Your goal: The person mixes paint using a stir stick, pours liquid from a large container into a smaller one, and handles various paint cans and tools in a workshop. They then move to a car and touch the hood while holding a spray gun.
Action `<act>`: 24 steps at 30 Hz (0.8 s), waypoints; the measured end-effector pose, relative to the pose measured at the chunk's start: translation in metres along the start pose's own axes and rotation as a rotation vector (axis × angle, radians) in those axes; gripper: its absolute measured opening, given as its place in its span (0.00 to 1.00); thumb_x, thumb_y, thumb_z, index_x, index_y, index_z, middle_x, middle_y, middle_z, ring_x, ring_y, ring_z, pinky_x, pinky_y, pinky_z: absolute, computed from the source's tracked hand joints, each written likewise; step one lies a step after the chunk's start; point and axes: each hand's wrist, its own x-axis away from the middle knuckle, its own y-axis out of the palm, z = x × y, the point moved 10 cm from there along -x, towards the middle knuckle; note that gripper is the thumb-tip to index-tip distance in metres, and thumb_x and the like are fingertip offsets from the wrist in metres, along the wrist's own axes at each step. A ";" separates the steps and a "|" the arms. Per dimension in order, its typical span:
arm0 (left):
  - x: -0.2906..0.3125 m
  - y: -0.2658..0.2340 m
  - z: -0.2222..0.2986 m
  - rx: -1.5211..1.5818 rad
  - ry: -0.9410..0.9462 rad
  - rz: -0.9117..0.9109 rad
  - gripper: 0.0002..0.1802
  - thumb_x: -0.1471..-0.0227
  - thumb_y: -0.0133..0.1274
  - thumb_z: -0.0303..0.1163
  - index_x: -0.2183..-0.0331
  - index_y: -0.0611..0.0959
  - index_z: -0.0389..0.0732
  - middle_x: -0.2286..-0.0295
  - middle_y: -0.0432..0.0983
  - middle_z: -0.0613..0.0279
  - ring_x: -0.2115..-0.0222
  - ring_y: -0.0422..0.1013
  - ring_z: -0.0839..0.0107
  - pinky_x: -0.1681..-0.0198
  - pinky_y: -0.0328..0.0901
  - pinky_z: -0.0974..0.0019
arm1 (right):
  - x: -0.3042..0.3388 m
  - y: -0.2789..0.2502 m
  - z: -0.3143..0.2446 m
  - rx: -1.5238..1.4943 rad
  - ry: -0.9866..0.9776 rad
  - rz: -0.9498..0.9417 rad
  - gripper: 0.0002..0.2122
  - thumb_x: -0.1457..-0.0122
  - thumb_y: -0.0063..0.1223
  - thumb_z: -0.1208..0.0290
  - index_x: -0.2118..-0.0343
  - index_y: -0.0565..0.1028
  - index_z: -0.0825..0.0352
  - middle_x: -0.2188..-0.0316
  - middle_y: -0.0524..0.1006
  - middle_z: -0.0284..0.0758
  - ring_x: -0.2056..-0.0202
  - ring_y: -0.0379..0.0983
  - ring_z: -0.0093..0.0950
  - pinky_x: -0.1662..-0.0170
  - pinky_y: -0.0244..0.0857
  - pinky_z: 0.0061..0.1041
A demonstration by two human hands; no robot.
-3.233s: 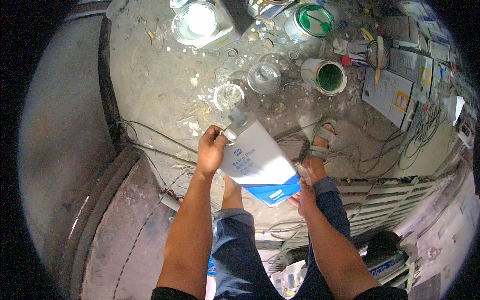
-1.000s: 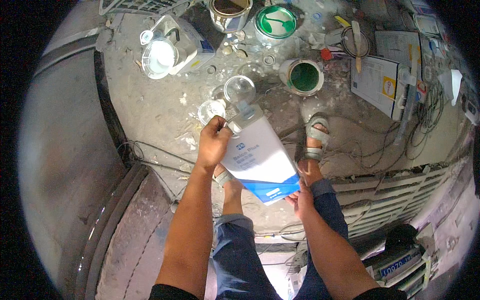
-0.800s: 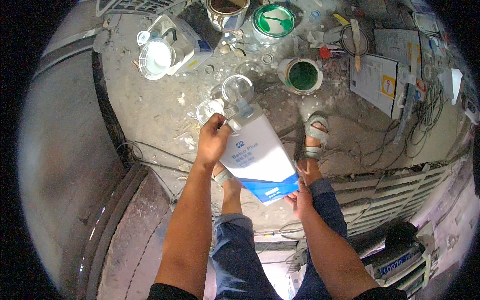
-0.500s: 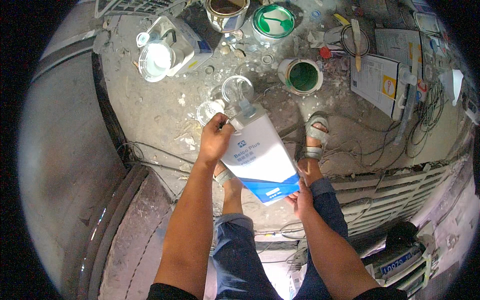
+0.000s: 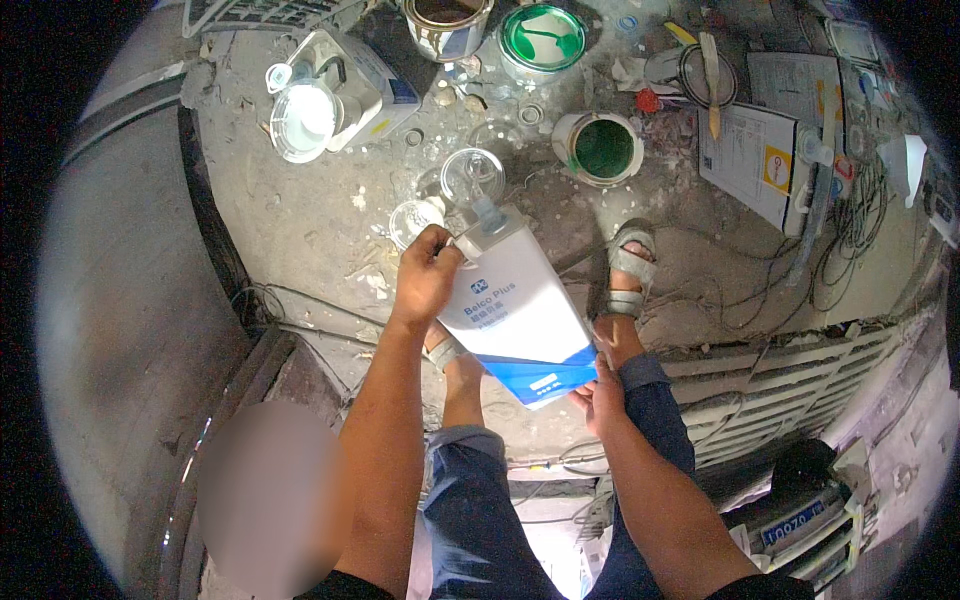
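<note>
The left hand (image 5: 428, 278) clenches the top and the right hand (image 5: 602, 398) pinches the base of a white-and-blue can (image 5: 515, 312) above the floor (image 5: 320, 235), apparently steadying its spout (image 5: 488, 212) toward a clear cup (image 5: 470, 174).

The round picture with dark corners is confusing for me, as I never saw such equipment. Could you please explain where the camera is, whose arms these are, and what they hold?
There is no machine here: a person works with two bare hands. The camera is worn on the head, looking down; its fisheye lens bends straight edges. The left hand grips a white-and-blue container near its top, and the right hand holds its lower corner. Its spout points toward a clear cup on the dirty floor. Farther off are a tin with dark green inside and another with a green-smeared top.
</note>
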 end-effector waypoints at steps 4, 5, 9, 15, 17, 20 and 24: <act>0.001 -0.002 -0.004 -0.007 -0.035 0.009 0.06 0.53 0.48 0.28 0.72 0.75 0.36 0.78 0.70 0.64 0.76 0.65 0.76 0.71 0.61 0.71 | -0.002 -0.002 0.001 0.025 -0.001 0.019 0.18 0.40 0.43 0.46 0.58 0.70 0.56 0.70 0.77 0.27 0.65 0.72 0.25 0.51 0.62 0.43; 0.001 -0.002 -0.003 -0.005 -0.033 0.005 0.06 0.53 0.48 0.28 0.72 0.75 0.35 0.78 0.70 0.64 0.76 0.64 0.76 0.71 0.61 0.71 | -0.003 -0.003 0.002 0.027 -0.001 0.021 0.18 0.40 0.43 0.46 0.58 0.70 0.55 0.70 0.77 0.27 0.66 0.72 0.25 0.52 0.62 0.43; 0.000 -0.002 -0.008 0.019 -0.018 0.010 0.06 0.53 0.48 0.28 0.72 0.75 0.35 0.78 0.70 0.64 0.76 0.64 0.76 0.71 0.61 0.71 | -0.003 -0.004 0.002 0.046 -0.006 0.030 0.18 0.40 0.43 0.46 0.60 0.70 0.55 0.73 0.75 0.24 0.69 0.71 0.23 0.53 0.63 0.43; 0.001 -0.003 -0.004 0.033 -0.003 0.007 0.06 0.53 0.48 0.29 0.72 0.75 0.35 0.78 0.70 0.64 0.76 0.64 0.76 0.71 0.61 0.71 | -0.001 -0.005 0.001 0.061 0.002 0.051 0.17 0.40 0.43 0.46 0.62 0.71 0.55 0.77 0.73 0.23 0.71 0.71 0.22 0.55 0.65 0.41; 0.001 -0.002 -0.003 0.041 -0.005 0.001 0.06 0.53 0.48 0.29 0.72 0.75 0.36 0.78 0.70 0.64 0.76 0.64 0.76 0.71 0.61 0.71 | -0.002 -0.005 0.002 0.069 0.005 0.058 0.17 0.40 0.43 0.46 0.63 0.71 0.55 0.77 0.74 0.23 0.70 0.71 0.23 0.55 0.65 0.41; 0.002 -0.003 -0.003 0.015 -0.043 0.018 0.06 0.53 0.48 0.29 0.72 0.74 0.36 0.78 0.70 0.64 0.76 0.64 0.76 0.71 0.61 0.71 | -0.001 -0.004 0.000 0.073 -0.003 0.050 0.18 0.40 0.43 0.45 0.63 0.71 0.55 0.76 0.74 0.23 0.69 0.72 0.23 0.55 0.66 0.42; 0.001 -0.002 -0.006 0.026 -0.033 0.004 0.07 0.53 0.48 0.29 0.72 0.74 0.36 0.78 0.70 0.64 0.76 0.64 0.76 0.71 0.61 0.71 | -0.004 -0.005 0.004 0.060 0.002 0.038 0.18 0.40 0.43 0.45 0.62 0.71 0.56 0.75 0.75 0.24 0.68 0.72 0.23 0.54 0.66 0.43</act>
